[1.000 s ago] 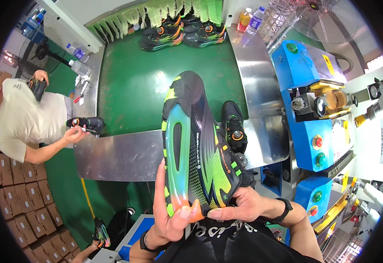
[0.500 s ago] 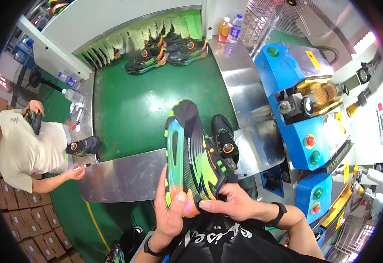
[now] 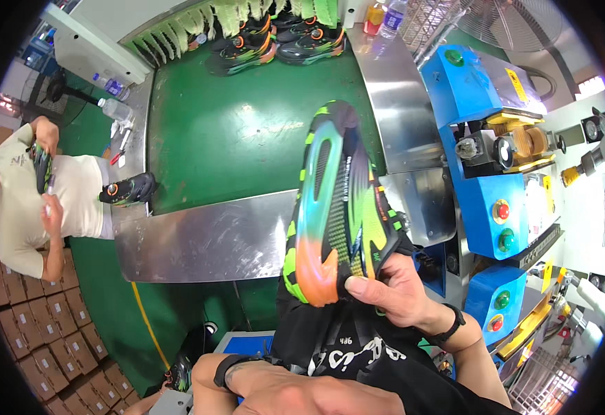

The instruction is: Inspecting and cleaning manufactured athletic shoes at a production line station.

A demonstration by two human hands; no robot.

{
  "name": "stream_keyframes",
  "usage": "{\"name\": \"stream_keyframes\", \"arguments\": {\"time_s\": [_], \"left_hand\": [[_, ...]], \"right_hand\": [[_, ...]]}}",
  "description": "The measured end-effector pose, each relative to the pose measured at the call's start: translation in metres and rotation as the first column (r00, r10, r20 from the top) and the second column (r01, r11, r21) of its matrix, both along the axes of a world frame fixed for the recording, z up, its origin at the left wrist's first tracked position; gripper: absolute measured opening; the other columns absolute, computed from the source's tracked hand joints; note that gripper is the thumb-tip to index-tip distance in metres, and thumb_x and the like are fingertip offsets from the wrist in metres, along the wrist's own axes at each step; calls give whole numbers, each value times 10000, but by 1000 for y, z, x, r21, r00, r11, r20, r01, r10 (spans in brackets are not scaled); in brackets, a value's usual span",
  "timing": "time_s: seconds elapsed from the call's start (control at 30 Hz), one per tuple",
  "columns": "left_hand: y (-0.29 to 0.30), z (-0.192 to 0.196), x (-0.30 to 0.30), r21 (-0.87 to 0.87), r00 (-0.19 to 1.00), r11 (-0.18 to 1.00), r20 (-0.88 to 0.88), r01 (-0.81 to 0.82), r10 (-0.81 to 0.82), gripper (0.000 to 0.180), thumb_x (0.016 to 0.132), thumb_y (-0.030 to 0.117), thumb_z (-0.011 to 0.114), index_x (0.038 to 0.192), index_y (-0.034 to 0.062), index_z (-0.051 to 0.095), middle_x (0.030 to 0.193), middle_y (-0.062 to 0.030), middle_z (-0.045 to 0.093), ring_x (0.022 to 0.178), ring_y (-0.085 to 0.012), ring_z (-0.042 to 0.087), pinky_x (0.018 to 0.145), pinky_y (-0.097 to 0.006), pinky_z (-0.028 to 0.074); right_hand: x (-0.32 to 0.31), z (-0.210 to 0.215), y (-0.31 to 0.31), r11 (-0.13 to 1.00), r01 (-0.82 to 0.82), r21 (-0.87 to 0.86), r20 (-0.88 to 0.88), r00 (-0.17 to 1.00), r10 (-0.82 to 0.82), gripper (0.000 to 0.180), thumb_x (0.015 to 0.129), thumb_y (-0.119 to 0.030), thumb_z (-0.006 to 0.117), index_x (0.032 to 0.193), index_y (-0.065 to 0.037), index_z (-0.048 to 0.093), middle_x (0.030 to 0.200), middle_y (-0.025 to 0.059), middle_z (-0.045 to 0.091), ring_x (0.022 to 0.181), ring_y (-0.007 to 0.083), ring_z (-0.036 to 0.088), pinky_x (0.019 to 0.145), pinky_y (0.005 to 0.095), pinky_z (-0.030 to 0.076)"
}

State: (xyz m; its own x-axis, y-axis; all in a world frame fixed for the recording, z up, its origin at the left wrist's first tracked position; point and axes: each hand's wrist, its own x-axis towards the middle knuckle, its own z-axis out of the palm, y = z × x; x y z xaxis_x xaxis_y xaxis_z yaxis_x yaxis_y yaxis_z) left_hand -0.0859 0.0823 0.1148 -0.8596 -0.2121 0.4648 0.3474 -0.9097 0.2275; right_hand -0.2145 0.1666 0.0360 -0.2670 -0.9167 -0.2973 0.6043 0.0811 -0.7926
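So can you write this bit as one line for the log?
right hand: holds shoe sole-up | left hand: off shoe, low | belt: green

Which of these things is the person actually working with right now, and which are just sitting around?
In hand:
- multicoloured sports shoe with green-orange sole
- right hand, gripping its heel

Lying about:
- dark shoes at the conveyor's far end
- green conveyor belt
- blue machines with buttons
- two drink bottles
- stacked brown cartons

Head cam, fisheye, looks down, close over green conveyor [image 3: 233, 131]
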Motion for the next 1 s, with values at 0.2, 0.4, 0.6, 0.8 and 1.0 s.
{"name": "stream_keyframes", "arguments": {"time_s": [0.2,0.4,0.6,0.8,1.0], "left_hand": [[-5,-22,-3,-44,972,991,-203,-129,117,482,979,247,378,993,-116,695,1048,-305,602,895,-383,610,797,-423,497],[-31,-24,11,-119,991,986,54,-115,122,301,901,262,547,1033,-4,598,1044,-193,546,955,-318,576,826,-442,470],[-66,-67,31,-967,160,132,98,-218,982,619,828,304,661,1307,-8,423,1259,-169,457,1178,-263,477,1011,-420,373],[-58,-90,26,-758,504,652,556,-18,661,788,890,178,597,1477,-121,164,1442,-224,396,1314,-251,425,1082,-359,342],[-42,-112,33,-823,394,529,424,-209,815,858,830,177,609,1476,-127,134,1430,-278,371,1341,-305,398,1112,-398,316]], "right_hand": [[7,-1,0,1000,-25,8,-114,993,26,248,937,-140,670,1145,-6,664,1083,11,667,971,66,570,867,248,459],[9,4,-2,996,17,86,-90,996,-10,225,930,-138,677,1112,-6,679,1035,15,690,948,71,589,873,255,468],[14,2,-3,1000,10,13,-129,992,-8,266,938,-135,667,1162,7,651,1125,26,666,1023,86,578,920,265,455],[22,3,-6,996,-33,-81,-454,891,-8,265,929,-121,667,1159,10,649,1110,66,675,1008,135,604,899,287,471],[19,8,-22,980,-26,-195,-547,833,-87,220,872,-42,694,1080,21,656,986,84,680,870,204,646,802,311,507]]}}
